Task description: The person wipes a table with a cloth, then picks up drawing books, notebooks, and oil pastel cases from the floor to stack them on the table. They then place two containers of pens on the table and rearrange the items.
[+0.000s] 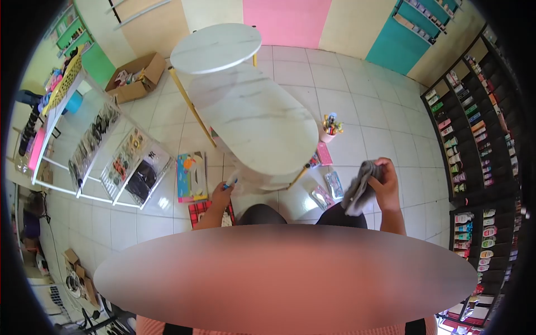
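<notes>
My right hand [386,184] is closed on a crumpled grey cloth [360,188], which hangs beside my knee. On the other side, my left hand [221,195] holds a small item with blue on it [229,183], too small to name. Below that hand lies a red plaid item [198,212], and a colourful book or pack [191,176] is just to its left. Between my hands stands a low table with a pale marbled oval top [268,123] and gold legs.
A pink cup of pens [329,132], a pink booklet [324,153] and small packs [334,185] are on the tiled floor right of the table. A white rack [84,196] stands left, an open cardboard box [151,75] behind it, and black product shelves [446,148] at right.
</notes>
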{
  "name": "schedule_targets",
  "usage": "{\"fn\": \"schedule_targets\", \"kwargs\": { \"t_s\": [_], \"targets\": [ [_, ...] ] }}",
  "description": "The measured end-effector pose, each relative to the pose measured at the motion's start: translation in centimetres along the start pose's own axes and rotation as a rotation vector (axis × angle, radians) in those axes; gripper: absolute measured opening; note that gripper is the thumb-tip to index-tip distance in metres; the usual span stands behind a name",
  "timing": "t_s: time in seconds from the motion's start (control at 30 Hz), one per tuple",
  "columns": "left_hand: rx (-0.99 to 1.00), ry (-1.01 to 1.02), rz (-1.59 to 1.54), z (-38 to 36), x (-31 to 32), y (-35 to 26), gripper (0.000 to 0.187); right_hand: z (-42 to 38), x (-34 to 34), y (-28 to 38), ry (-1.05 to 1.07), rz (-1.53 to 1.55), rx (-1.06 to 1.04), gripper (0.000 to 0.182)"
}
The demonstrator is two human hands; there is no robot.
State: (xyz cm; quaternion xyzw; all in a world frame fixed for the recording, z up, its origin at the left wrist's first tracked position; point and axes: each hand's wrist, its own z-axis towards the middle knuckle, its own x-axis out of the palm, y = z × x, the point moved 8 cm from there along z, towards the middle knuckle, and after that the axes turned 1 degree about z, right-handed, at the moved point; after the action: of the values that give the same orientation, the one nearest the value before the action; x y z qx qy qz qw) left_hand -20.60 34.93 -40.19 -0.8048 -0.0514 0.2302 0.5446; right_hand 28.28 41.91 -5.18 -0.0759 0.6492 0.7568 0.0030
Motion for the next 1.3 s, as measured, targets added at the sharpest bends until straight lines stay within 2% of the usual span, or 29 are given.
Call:
{"fn": "schedule_targets", "kwargs": {
  "t_s": [0.07, 0.13, 0.23, 0.3, 0.43, 0.5, 0.63, 0.7, 0.73, 0.8, 0.83, 0.9, 0.93, 1.0, 1.03, 1.07, 1.13, 1.17, 1.23, 1.27, 1.3],
  "targets": [
    [-0.101, 0.030, -0.095, 2.3, 1.3, 1.9, 0.032, 0.4, 1.0, 1.6, -0.002, -0.067, 0.025, 0.039],
    [-0.094, 0.054, -0.017, 4.1, 1.5, 2.7, 0.033, 1.0, 2.1, 2.5, 0.065, -0.282, 0.081, 0.039],
    [-0.056, -0.012, 0.093, 4.1, 1.0, 3.0, 0.037, 1.7, 1.8, 2.5, 0.089, -0.185, 0.167, 0.037],
    [-0.181, -0.004, 0.243, 3.9, 0.4, 4.1, 0.042, 3.3, 2.0, 2.7, 0.098, -0.097, 0.195, 0.037],
    [-0.249, -0.012, 0.303, 3.4, -1.4, 5.7, 0.048, 6.5, 3.6, 1.4, 0.165, -0.053, 0.266, 0.041],
    [-0.379, 0.097, 0.172, 2.4, -1.5, 7.1, 0.053, 8.5, 4.5, 0.6, 0.214, -0.098, 0.275, 0.041],
    [-0.450, 0.199, 0.222, 1.8, -2.3, 6.4, 0.056, 12.0, 7.1, -1.1, 0.275, 0.047, 0.218, 0.041],
    [-0.309, 0.338, 0.459, 2.2, -2.2, 4.2, 0.056, 14.0, 8.5, -1.2, 0.326, 0.044, 0.233, 0.041],
    [-0.313, 0.327, 0.464, 2.4, -2.2, 3.5, 0.056, 14.8, 9.3, -1.0, 0.371, 0.020, 0.226, 0.040],
    [-0.225, 0.232, 0.708, 2.7, -2.0, 1.6, 0.067, 16.0, 10.3, -1.3, 0.404, 0.036, 0.232, 0.041],
    [-0.235, 0.226, 0.704, 2.4, -1.7, 1.0, 0.067, 16.6, 11.0, -1.3, 0.450, 0.014, 0.220, 0.041],
    [-0.182, 0.050, 0.714, 2.2, -2.0, -1.2, 0.066, 17.5, 12.4, -1.5, 0.517, -0.007, 0.188, 0.043],
    [-0.196, 0.044, 0.705, 2.3, -1.7, -1.7, 0.066, 17.8, 13.1, -1.7, 0.532, -0.010, 0.192, 0.043],
    [-0.210, -0.569, 0.079, 1.9, -5.4, -3.5, 0.054, 17.8, 15.1, -2.3, 0.507, 0.294, 0.336, 0.046],
    [-0.052, -0.686, 0.082, 1.5, -6.3, -7.5, 0.043, 17.6, 16.3, -3.2, 0.466, 0.439, 0.411, 0.044],
    [0.108, -0.800, 0.088, 0.5, -7.0, -12.9, 0.032, 17.7, 17.5, -3.7, 0.482, 0.437, 0.417, 0.044],
    [0.218, -0.574, -0.141, 0.8, -5.7, -20.8, 0.033, 17.4, 20.1, -5.6, 0.518, 0.572, 0.585, 0.040],
    [0.314, -0.455, -0.054, 0.1, -4.1, -25.8, 0.036, 17.3, 21.0, -7.1, 0.526, 0.582, 0.597, 0.040],
    [0.545, -0.260, 0.157, -1.2, 0.3, -33.8, 0.040, 17.7, 22.8, -8.6, 0.695, -0.004, 0.228, 0.041],
    [0.681, -0.180, 0.278, -2.0, 2.9, -36.3, 0.043, 17.7, 23.0, -8.7, 0.700, 0.008, 0.239, 0.041],
    [0.697, -0.109, 0.357, -2.1, 5.6, -36.8, 0.048, 18.3, 23.4, -7.5, 0.726, -0.373, -0.066, 0.042]
  ]
}}
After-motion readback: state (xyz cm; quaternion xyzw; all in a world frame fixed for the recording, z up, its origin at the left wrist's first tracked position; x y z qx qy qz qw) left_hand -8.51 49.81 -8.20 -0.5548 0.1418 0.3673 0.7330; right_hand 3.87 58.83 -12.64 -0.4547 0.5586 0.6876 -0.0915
